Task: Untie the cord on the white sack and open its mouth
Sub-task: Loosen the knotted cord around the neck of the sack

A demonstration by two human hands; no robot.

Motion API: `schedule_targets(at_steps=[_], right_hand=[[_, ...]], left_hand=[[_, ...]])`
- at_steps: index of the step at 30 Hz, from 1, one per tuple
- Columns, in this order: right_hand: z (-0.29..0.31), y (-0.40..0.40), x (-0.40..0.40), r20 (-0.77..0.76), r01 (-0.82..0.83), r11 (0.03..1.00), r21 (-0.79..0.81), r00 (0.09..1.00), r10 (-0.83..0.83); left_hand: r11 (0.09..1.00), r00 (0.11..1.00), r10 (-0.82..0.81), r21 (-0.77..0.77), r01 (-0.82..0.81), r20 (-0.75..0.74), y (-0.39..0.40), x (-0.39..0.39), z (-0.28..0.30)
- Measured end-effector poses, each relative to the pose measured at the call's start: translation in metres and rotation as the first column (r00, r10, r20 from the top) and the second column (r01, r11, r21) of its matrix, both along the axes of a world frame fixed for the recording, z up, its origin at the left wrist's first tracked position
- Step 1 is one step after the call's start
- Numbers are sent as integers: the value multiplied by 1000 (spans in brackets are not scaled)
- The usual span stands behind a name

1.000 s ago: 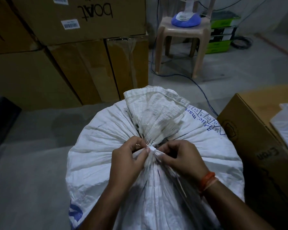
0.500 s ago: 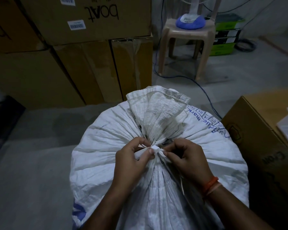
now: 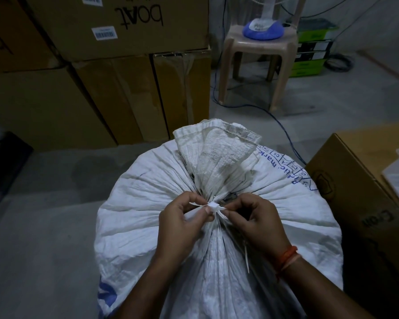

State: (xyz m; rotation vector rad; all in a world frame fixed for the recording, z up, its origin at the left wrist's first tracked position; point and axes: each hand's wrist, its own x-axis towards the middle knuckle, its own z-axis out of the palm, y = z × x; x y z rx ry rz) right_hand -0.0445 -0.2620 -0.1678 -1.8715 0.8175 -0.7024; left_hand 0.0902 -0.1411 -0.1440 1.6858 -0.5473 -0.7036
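A full white woven sack (image 3: 138, 217) with blue print stands on the floor right below me. Its mouth is gathered into a bunched neck that sticks up behind the knot. A flat white cord (image 3: 212, 206) is tied tightly around that neck. My left hand (image 3: 182, 223) pinches the cord's strand just left of the knot. My right hand (image 3: 257, 221) pinches the strand on the knot's right side. A loose end of cord hangs down the sack under my right wrist.
Stacked brown cardboard boxes (image 3: 115, 72) fill the back left. A beige plastic stool (image 3: 256, 63) carrying a fan base (image 3: 263, 29) stands behind, with a blue cable on the floor. Another cardboard box (image 3: 359, 194) sits close at the right.
The knot stays tied. My fingers have shifted slightly on the cord, the left thumb and finger now drawing a short strand out to the left.
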Motion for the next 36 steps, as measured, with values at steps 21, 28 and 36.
schedule_targets(at_steps=[21,28,36], right_hand=[[12,-4,-6,60,-86,970,227,995,75],[12,3,3,149,-54,909,413,989,-8],[12,6,4,165,-47,897,440,986,-29]], left_hand=[[999,999,-33,-28,33,-10,3,8,-2],[999,999,-9,-46,7,-43,2,8,-5],[999,999,3,-43,-4,-41,0,8,-8]])
